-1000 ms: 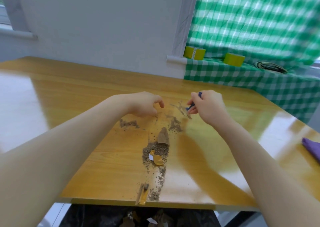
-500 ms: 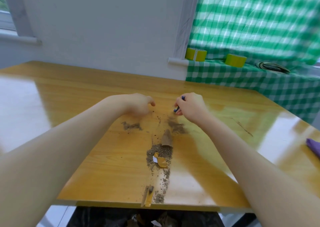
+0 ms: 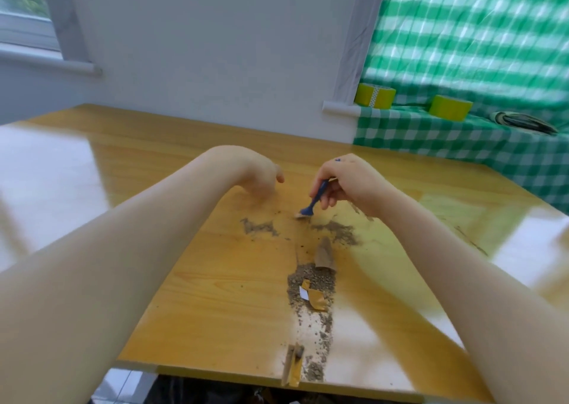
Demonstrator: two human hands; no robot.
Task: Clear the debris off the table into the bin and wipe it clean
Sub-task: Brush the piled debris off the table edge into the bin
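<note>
Tabletop (image 3: 231, 296): hands (image 3: 260, 174) (image 3: 354, 180) curled, right round brush (image 3: 315, 199).

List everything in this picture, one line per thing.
table: one, glossy yellow-brown wood, fills the foreground
dirt: several grey-brown patches, trailing from mid-table to the near edge
cardboard piece: one, brown, at the far end of the biggest pile
tape scrap: one, tan with a white bit, on that pile
folded scrap: one, tan, at the near edge
brush: one, blue handle, bristles on the table beyond the dirt
bin: one, dark, below the near edge, barely visible
tape rolls: two, yellow-green, on the cloth-covered ledge
checked cloth: one, green and white, far right
left hand: bare, fingers bent down, holds nothing, left of the brush
right hand: bare, grips the brush
</note>
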